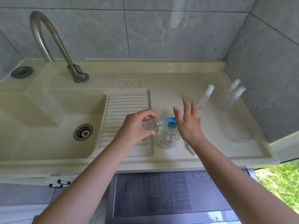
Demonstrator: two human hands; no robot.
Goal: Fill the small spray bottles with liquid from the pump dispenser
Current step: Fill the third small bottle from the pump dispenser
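A clear pump dispenser (pixel 168 138) with a blue pump head (pixel 170 121) stands on the beige counter (pixel 169 88), right of the ribbed washboard. My left hand (pixel 137 126) grips a small clear bottle (pixel 151 125) without a cap, tilted on its side with its mouth against the blue spout. My right hand (pixel 188 122) is flat with fingers spread, its palm resting on or just over the pump head. A thin spray bottle (pixel 205 97) with a white cap stands further back. Two larger capped spray bottles (pixel 231 96) stand by the right wall.
A sink basin (pixel 48 120) with a metal drain lies at left, under a curved metal tap (pixel 53 42). A clear round container (pixel 242 133) sits at the counter's right end. A grey appliance top (pixel 161 194) lies below the counter edge. Tiled walls close the back and right.
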